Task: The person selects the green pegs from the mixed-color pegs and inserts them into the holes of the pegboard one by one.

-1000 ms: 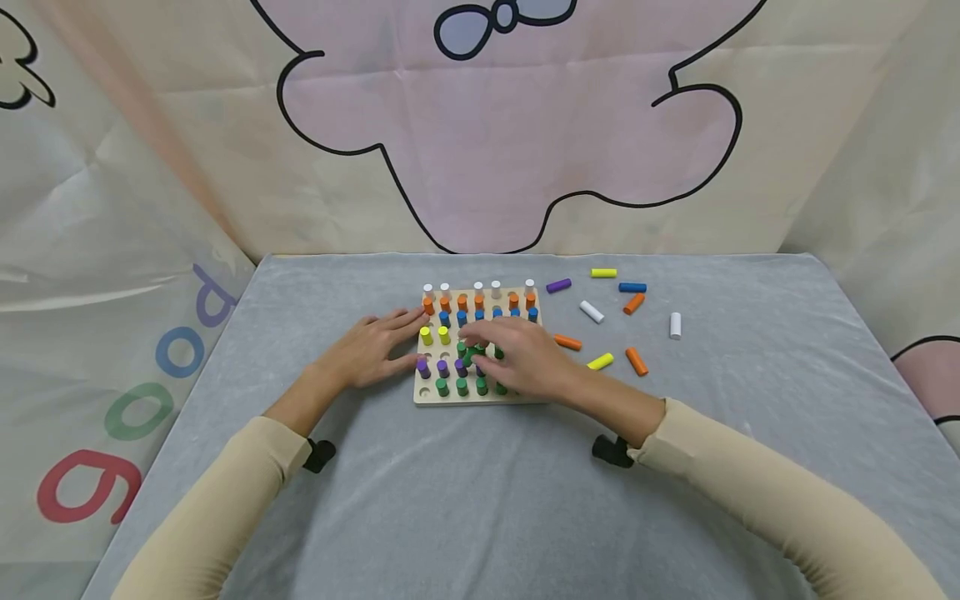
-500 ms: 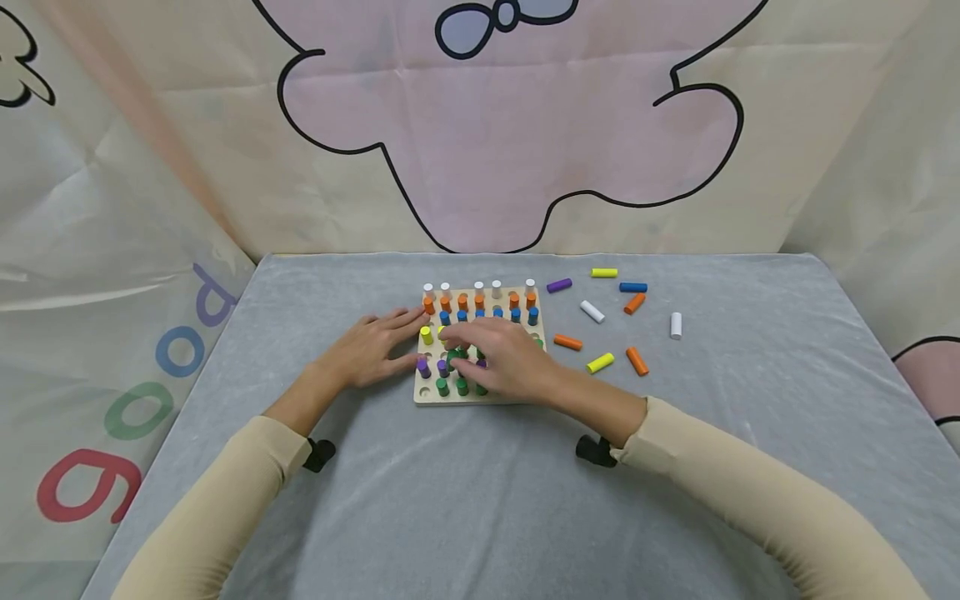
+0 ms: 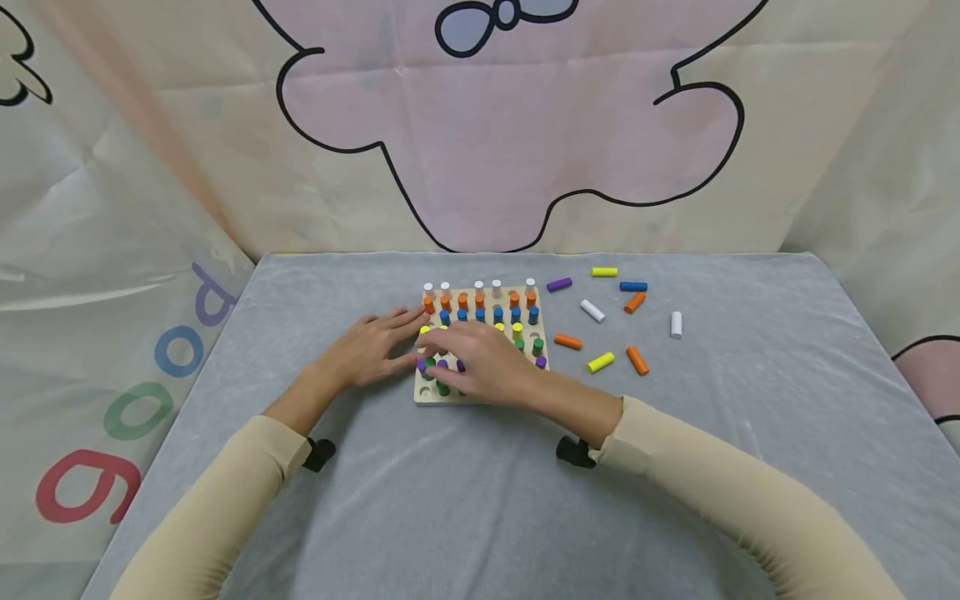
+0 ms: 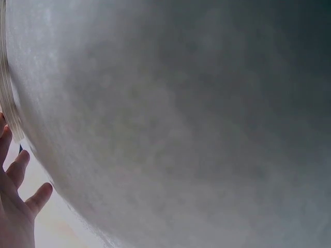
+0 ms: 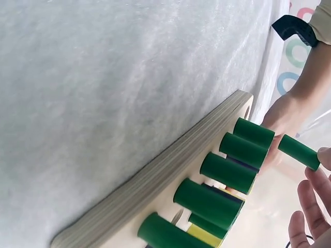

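A green peg [image 5: 299, 151] is pinched between the thumb and fingers of my right hand [image 3: 483, 362]. In the right wrist view it hangs just above the pegboard, apart from the pegs standing there. The wooden pegboard [image 3: 429, 400] carries rows of white, orange, blue, yellow, green and purple pegs. My right hand covers much of its middle and front rows in the head view. Resting against the board's left side, my left hand [image 3: 378, 346] has its fingers spread and holds nothing. Those spread fingers show at the left edge of the left wrist view, beside the board's layered edge [image 4: 8, 88].
Several loose pegs lie right of the board: purple [image 3: 559, 285], yellow [image 3: 604, 272], blue [image 3: 633, 287], white [image 3: 592, 311] and orange [image 3: 567, 342] among them. Grey cloth [image 3: 465, 500] covers the table, with a printed backdrop behind.
My right hand has moved left across the board with the green peg, from the middle to the front-left corner. My left hand has stayed in place.
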A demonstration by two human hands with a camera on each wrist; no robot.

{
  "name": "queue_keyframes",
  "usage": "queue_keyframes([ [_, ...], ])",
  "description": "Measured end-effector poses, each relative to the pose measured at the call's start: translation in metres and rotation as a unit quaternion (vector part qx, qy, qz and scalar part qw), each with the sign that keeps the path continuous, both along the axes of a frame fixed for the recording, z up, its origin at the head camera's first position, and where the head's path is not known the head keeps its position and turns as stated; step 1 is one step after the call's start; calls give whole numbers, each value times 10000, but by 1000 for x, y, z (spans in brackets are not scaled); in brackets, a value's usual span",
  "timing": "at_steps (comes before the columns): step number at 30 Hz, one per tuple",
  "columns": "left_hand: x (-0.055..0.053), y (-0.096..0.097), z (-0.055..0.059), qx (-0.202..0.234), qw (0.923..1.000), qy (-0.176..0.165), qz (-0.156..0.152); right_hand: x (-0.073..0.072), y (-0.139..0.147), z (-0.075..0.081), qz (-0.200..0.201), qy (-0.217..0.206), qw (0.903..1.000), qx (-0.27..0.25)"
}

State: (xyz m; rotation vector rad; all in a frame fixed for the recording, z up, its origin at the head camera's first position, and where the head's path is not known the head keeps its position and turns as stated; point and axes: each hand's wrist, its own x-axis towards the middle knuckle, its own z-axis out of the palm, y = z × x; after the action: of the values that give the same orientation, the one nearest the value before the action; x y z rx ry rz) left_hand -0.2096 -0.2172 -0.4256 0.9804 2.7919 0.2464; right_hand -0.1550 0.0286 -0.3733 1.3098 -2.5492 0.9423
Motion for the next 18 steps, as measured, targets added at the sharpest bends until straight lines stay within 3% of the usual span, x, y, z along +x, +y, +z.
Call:
queue_keyframes([
  [18,1,-1,1,32,10000,21,-17,-1,-15,-15,22,-36,9994,336],
])
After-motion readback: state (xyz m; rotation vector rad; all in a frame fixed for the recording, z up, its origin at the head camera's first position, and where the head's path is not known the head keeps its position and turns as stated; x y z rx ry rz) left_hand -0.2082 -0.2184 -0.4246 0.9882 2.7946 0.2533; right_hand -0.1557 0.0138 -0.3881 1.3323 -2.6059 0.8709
